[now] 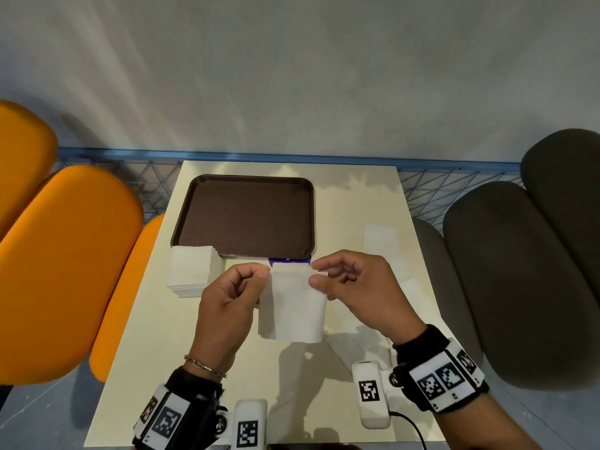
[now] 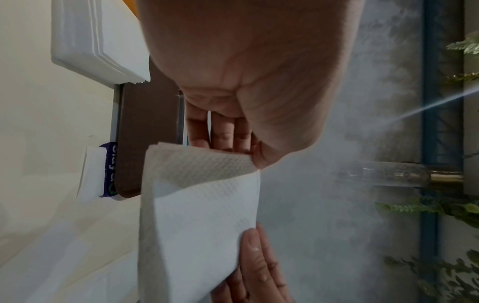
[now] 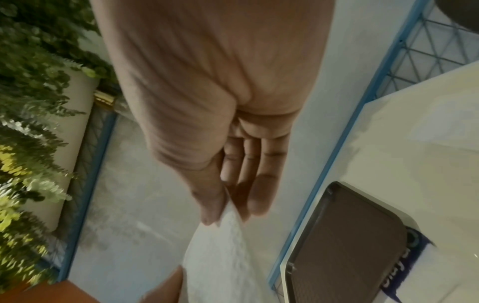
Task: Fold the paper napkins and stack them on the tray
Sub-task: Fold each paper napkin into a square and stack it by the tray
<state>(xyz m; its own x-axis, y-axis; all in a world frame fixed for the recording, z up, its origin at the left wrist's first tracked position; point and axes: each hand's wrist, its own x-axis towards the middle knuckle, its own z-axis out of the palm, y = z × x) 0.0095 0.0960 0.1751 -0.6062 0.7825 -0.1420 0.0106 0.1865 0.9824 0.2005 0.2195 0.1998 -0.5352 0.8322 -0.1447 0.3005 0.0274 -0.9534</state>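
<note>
A white paper napkin [image 1: 293, 306] hangs in the air above the table, held by both hands at its top corners. My left hand [image 1: 256, 274] pinches the top left corner between thumb and forefinger; the napkin [image 2: 199, 205] droops below the thumb. My right hand [image 1: 313, 271] pinches the top right corner, and its thumb presses the napkin [image 3: 228, 256] against the fingers. The brown tray [image 1: 246, 216] lies bare beyond the hands. A stack of white napkins [image 1: 193, 271] sits at the tray's near left corner, also seen as a stack of napkins [image 2: 98, 41] in the left wrist view.
A purple-labelled packet [image 1: 289, 259] pokes out from under the tray's near edge. Loose white napkins [image 1: 381, 241] lie on the cream table [image 1: 162, 368] at right. Orange chairs [image 1: 65, 271] stand left, dark grey chairs [image 1: 519, 271] right, and a blue wire rail [image 1: 438, 190] runs behind.
</note>
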